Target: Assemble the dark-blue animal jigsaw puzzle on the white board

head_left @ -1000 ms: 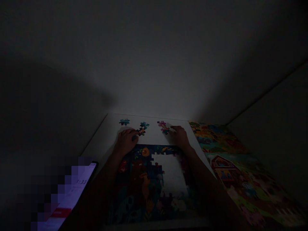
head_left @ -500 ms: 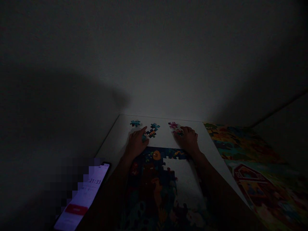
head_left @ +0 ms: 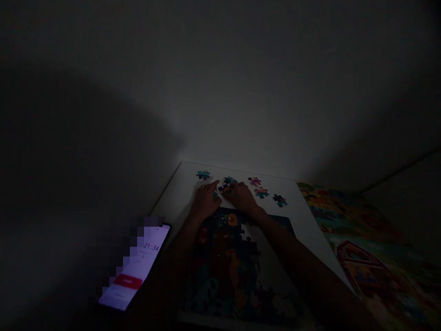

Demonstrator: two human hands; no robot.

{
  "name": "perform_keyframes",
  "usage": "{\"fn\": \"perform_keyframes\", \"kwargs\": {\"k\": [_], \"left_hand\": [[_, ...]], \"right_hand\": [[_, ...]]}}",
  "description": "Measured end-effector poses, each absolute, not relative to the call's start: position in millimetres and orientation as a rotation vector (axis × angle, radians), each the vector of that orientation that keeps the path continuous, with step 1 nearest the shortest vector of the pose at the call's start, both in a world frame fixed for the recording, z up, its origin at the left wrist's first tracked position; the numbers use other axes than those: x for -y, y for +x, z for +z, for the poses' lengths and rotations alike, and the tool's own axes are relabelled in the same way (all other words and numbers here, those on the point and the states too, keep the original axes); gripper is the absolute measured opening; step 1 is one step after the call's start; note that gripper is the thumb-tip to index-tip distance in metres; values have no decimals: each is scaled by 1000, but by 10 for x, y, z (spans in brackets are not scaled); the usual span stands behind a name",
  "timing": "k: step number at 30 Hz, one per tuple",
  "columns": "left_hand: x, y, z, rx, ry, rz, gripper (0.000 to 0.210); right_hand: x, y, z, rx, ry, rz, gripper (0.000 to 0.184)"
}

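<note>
My left hand (head_left: pixel 204 201) rests on the white tabletop, index finger and thumb spread on either side of a teal puzzle piece (head_left: pixel 216 195). Close beside it, my right hand (head_left: pixel 240 197) has its fingers bent together at the edge of a dark puzzle piece with orange marks (head_left: pixel 225 189), partly covered by the fingertips. Just behind lies a blue-teal puzzle piece (head_left: pixel 229 179). Below both hands, a dark, partly filled jigsaw puzzle (head_left: pixel 218 243) shows a pale gap on its right side, partly hidden by my right forearm.
A teal piece (head_left: pixel 203 174) lies far left. A pink piece (head_left: pixel 255 181), a pink-orange piece (head_left: pixel 261 192) and a dark blue piece (head_left: pixel 280 200) lie to the right. A lit phone (head_left: pixel 138 266) is at left, colourful picture sheets (head_left: pixel 354 248) at right. A wall stands behind.
My right hand has moved left from the pink pieces to the pieces by my left hand. A dark blue piece now shows at right. The view has shifted slightly.
</note>
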State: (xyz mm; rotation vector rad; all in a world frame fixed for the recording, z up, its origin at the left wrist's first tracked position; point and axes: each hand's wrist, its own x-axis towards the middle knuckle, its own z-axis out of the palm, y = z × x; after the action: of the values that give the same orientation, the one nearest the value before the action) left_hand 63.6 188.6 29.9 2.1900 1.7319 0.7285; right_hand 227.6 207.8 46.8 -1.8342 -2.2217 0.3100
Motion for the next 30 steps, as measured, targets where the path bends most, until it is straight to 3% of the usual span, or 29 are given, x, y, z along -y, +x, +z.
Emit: {"fn": "perform_keyframes", "kwargs": {"k": [6,11,17,30], "left_hand": [[-1905,641,283,-1741,2204,738,57],[-1915,643,272,-1756,2211,734,51],[-1910,633,228,-1720,2287,776,42],[-1923,632,227,-1708,2280,756,37]], "right_hand": [[-2091,2130,491,2060,-2084,306,58],[-2143,2220,455,1978,-2094,381,50],[-2224,2372,351,1847,-1936,505,37],[-1999,2792,322,1509,-1386,1019,39]]}}
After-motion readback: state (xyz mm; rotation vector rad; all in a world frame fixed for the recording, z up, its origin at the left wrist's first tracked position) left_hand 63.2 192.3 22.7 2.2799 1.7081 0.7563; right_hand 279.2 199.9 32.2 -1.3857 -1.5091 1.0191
